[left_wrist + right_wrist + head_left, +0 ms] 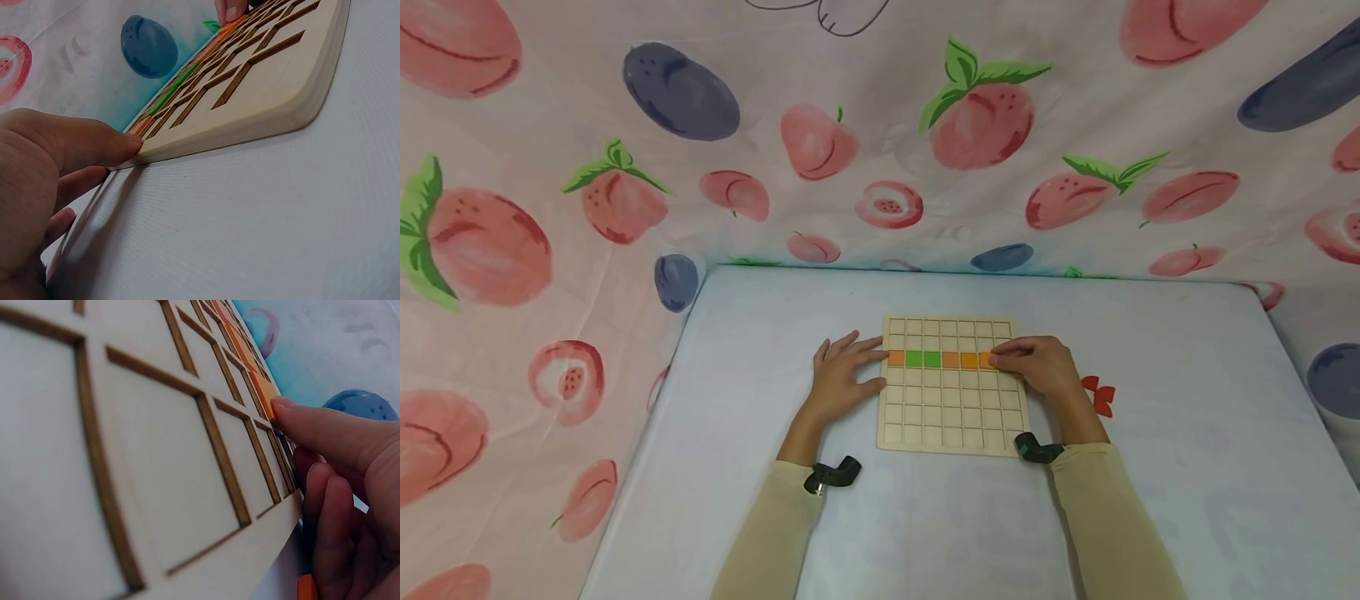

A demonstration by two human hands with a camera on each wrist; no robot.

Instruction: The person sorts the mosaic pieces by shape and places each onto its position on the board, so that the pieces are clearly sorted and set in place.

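Head: the right grip (1041,367) pinches a square orange tile (986,361) at its nine o'clock; the left grip (841,379), fingers spread, touches a gridded pale-wood board (953,415) at three. Left wrist: board at two. Right wrist: tile at ten.

Tiles (932,359) sit in the grid board (954,416) on the tabletop (700,500), left fingers (867,357) against its left edge, right fingers (1013,364) over its right side, loose pieces (1103,400) to its right, cloth (940,221) behind it.
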